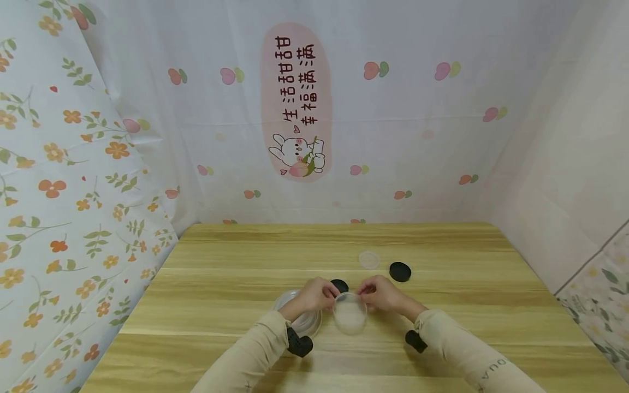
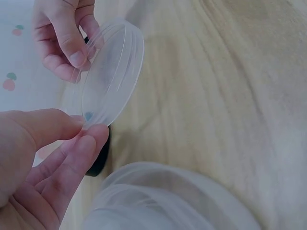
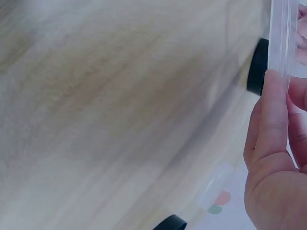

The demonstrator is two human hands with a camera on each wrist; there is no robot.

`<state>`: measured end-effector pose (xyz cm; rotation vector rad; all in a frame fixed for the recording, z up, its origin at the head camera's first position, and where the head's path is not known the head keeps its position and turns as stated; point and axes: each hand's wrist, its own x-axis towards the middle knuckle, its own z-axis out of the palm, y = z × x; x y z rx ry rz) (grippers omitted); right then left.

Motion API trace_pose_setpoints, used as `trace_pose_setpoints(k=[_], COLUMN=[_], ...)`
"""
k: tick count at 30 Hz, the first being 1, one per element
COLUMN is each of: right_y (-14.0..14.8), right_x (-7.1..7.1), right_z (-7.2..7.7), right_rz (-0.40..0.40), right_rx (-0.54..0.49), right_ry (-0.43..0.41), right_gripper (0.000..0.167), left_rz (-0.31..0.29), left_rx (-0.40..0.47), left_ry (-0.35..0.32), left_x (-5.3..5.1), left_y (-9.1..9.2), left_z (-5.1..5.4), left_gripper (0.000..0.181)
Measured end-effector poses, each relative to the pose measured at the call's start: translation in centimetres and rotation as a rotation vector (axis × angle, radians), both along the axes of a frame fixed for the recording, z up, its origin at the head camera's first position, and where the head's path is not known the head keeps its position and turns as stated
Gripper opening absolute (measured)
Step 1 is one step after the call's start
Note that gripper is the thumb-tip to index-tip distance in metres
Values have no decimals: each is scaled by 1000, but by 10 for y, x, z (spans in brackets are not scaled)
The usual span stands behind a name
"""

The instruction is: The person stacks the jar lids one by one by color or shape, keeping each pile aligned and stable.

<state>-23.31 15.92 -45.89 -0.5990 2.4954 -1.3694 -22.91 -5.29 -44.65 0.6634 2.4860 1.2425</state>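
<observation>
A round clear plastic lid (image 1: pixel 350 314) is held up off the table between both hands. My left hand (image 1: pixel 314 295) pinches its left rim between thumb and fingers. On the opposite side, my right hand (image 1: pixel 382 292) pinches the rim too. The left wrist view shows the lid (image 2: pixel 112 72) tilted, with a raised edge; whether it is one piece or two together I cannot tell. Below my left wrist stand clear round plastic containers (image 2: pixel 153 191), partly covered by that arm in the head view. Behind the lid, a black round piece (image 1: pixel 339 285) lies between the hands.
Farther back on the wooden table (image 1: pixel 236 256) lie a thin clear disc (image 1: pixel 369 260) and, to its right, another black round piece (image 1: pixel 400 272). A printed cloth (image 1: pixel 417 136) hangs along the table's far edge.
</observation>
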Motion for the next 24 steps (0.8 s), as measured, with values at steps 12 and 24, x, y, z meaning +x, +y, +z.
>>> trace_pose_setpoints(k=[12, 24], right_y=[-13, -43], right_x=[-10, -16], right_z=[14, 18], right_rz=[32, 55], right_rx=[32, -48], right_ry=[33, 12], right_gripper=[9, 11], left_rz=[-11, -47], left_rx=[-29, -9], left_ry=[79, 139], left_x=[-9, -13], left_y=[-17, -48], left_z=[13, 26], left_gripper=[17, 19])
